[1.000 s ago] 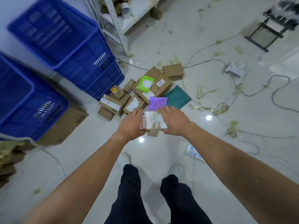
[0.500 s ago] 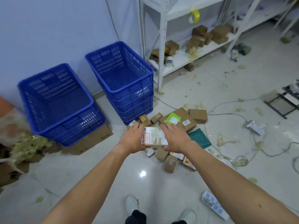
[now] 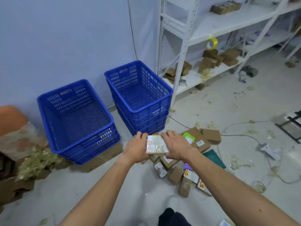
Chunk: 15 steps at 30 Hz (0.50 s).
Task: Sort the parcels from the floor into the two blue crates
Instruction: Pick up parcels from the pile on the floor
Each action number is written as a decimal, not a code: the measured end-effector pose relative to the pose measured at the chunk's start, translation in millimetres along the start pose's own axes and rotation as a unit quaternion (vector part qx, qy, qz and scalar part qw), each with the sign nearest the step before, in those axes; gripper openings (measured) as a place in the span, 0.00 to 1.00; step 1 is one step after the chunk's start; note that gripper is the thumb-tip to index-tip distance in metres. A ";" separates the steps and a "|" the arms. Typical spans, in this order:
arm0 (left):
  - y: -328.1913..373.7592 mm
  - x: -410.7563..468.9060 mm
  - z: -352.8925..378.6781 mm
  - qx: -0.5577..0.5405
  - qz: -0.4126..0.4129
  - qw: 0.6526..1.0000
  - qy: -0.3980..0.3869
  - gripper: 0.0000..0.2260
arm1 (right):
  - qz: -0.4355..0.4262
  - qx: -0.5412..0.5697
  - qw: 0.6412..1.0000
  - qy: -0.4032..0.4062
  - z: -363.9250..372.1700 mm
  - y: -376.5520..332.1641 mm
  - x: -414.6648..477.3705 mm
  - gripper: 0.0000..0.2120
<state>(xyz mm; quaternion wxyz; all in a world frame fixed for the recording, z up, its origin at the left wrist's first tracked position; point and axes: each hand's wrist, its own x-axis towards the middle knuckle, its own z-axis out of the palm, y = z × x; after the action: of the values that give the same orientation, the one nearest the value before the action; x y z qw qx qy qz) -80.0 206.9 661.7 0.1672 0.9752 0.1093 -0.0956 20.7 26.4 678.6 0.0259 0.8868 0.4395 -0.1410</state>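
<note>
I hold a small parcel (image 3: 156, 145) with a white label and a red-outlined box between both hands. My left hand (image 3: 136, 146) grips its left edge and my right hand (image 3: 176, 145) its right edge. Below and to the right, a pile of cardboard parcels (image 3: 175, 173) lies on the floor, along with a green-labelled one (image 3: 188, 135), a teal mailer (image 3: 213, 156) and a purple one (image 3: 188, 167). Two blue crates stand against the wall: the left crate (image 3: 76, 144) on flattened cardboard, the right crate (image 3: 151, 110) on top of stacked crates. Both look empty inside.
White metal shelving (image 3: 182, 51) with cardboard boxes and a yellow tape roll (image 3: 211, 43) stands right of the crates. Cables (image 3: 236, 136) and tape scraps litter the floor at right. Crumpled wrap and cardboard (image 3: 32, 162) sit at left. My legs (image 3: 172, 217) are below.
My view has risen from the floor pile to the crates and shelving. Both hands still hold the same parcel, now raised in front of the right crate.
</note>
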 end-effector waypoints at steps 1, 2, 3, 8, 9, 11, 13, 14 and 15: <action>-3.0 9.0 -3.4 -0.003 -0.001 1.000 0.003 0.36 | 0.000 -0.005 1.000 -0.001 -3.2 3.6 10.2 0.42; -6.1 19.3 -7.2 -0.005 -0.001 1.000 0.006 0.35 | 0.000 -0.006 1.000 -0.002 -6.3 8.1 21.7 0.43; -8.8 30.9 -11.7 -0.007 -0.003 1.000 0.009 0.35 | -0.002 -0.006 1.000 0.000 -9.9 13.8 34.0 0.43; -25.0 91.4 -33.8 -0.012 -0.032 0.999 0.025 0.35 | -0.035 -0.009 0.999 0.014 -32.5 44.8 103.8 0.43; -27.6 101.9 -37.3 -0.009 -0.036 0.999 0.026 0.35 | -0.041 -0.010 0.999 0.013 -36.4 49.2 116.3 0.43; -32.7 124.8 -44.4 -0.004 -0.046 0.999 0.025 0.36 | -0.051 -0.012 0.999 0.011 -45.6 59.2 140.4 0.43; -35.8 147.2 -50.9 -0.007 -0.055 0.998 0.023 0.37 | -0.059 -0.014 0.998 0.009 -53.8 71.4 161.9 0.43; -36.6 157.6 -53.4 -0.008 -0.057 0.998 0.024 0.37 | -0.061 -0.018 0.998 0.007 -57.0 77.6 172.0 0.43; -37.0 167.4 -55.4 -0.008 -0.060 0.998 0.021 0.38 | -0.062 -0.020 0.998 0.003 -60.3 82.8 181.1 0.44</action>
<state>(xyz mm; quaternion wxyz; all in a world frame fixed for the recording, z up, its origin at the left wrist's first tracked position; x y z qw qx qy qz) 79.6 290.5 664.4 0.1667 0.9672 0.1723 -0.0838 203.5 125.7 680.6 0.0336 0.8575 0.4965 -0.1303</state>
